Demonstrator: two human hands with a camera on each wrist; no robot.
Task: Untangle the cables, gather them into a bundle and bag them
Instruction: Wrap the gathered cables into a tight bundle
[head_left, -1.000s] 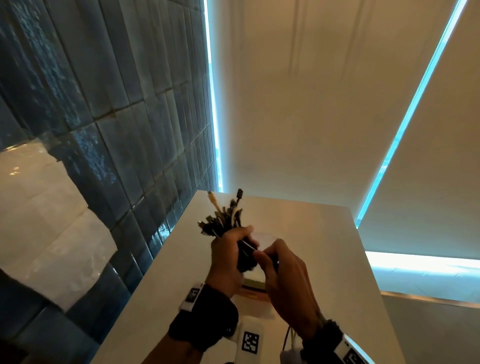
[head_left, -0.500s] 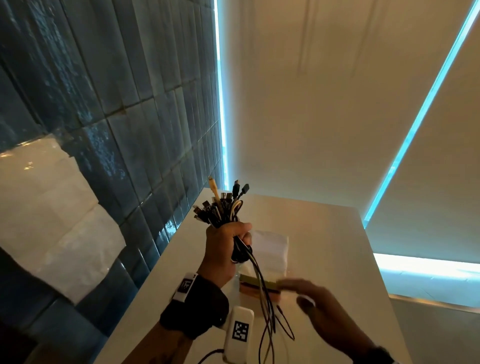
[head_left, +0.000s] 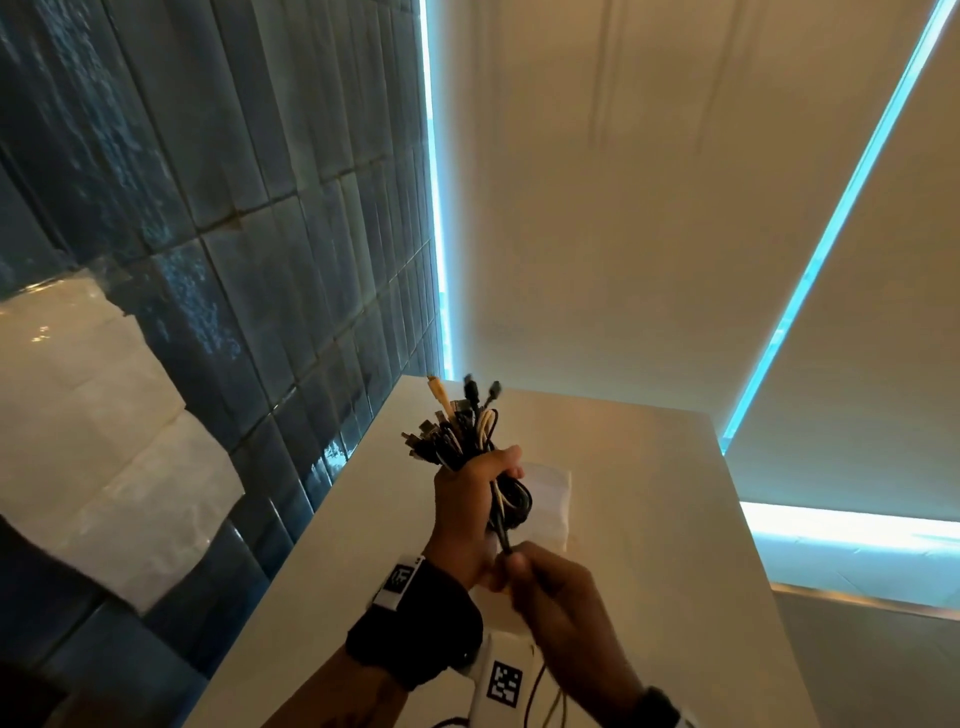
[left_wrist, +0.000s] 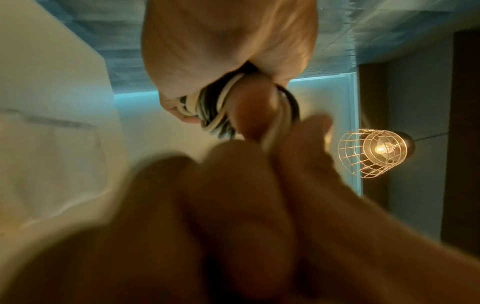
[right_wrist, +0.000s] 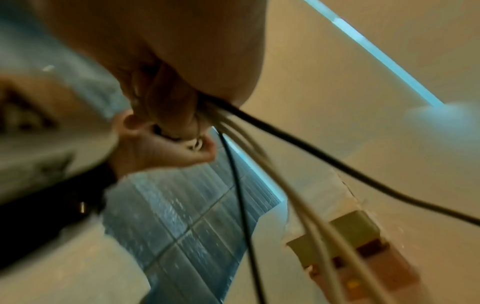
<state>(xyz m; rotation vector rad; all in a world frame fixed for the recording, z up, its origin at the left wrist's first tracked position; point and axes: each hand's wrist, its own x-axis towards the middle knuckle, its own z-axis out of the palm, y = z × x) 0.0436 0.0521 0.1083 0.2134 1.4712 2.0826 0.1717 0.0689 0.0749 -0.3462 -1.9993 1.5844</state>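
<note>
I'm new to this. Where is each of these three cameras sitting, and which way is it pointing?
Head: worn on the head, facing forward over a white table; shows both forearms, the left hand gripping the cable bundle, the right hand pinching trailing strands.
Left wrist: looks along the left hand, upward past a caged lamp; the right hand is a blur below.
Right wrist: looks along the right hand at its strands, tiled wall behind.
Shared: all three show the cables held in both hands.
</note>
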